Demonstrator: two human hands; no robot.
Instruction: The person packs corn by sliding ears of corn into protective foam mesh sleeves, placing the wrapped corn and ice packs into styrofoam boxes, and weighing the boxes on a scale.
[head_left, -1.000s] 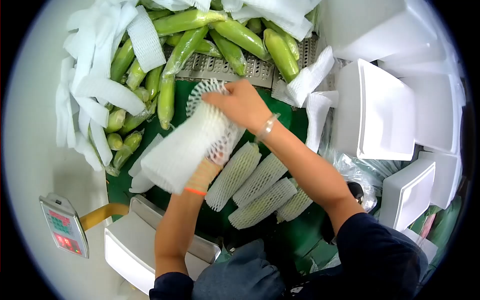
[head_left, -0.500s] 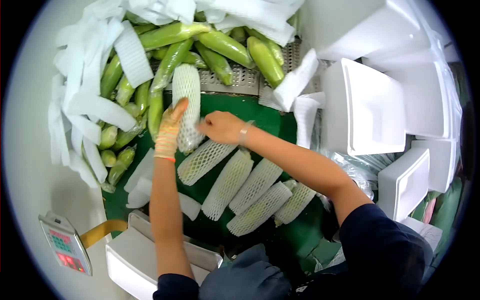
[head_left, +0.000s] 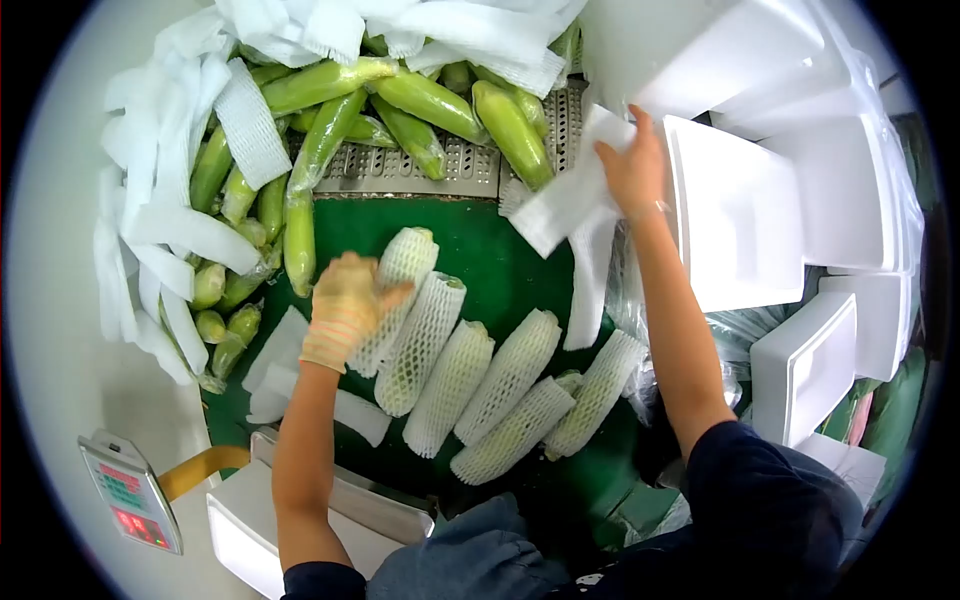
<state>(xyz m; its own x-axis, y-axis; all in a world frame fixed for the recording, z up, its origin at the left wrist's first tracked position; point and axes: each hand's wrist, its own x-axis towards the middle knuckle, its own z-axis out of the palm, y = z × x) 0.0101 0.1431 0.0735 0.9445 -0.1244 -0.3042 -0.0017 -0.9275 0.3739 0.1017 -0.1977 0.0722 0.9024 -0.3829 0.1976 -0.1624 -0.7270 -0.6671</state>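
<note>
My left hand (head_left: 345,308), in a thin pale glove and somewhat blurred, rests beside the leftmost sleeved vegetable (head_left: 408,258), its thumb spread out over the netting. My right hand (head_left: 634,165) pinches a flat white foam net sleeve (head_left: 563,208) at the right, by its upper end. Several long pale-green vegetables in white foam nets, such as the middle one (head_left: 450,390), lie in a slanted row on the green surface (head_left: 480,240). Another flat foam sleeve (head_left: 588,285) hangs just below my right hand.
Film-wrapped long green vegetables (head_left: 425,100) are heaped at the back and left on a perforated metal plate (head_left: 400,170). Loose foam sleeves (head_left: 165,130) cover the left side. White foam boxes (head_left: 740,220) stand at right. A scale display (head_left: 130,490) stands lower left, near another white box (head_left: 250,520).
The sleeved vegetable that my left hand held up now lies at the left end of the row. My right hand has moved up and right, taking hold of a flat foam sleeve.
</note>
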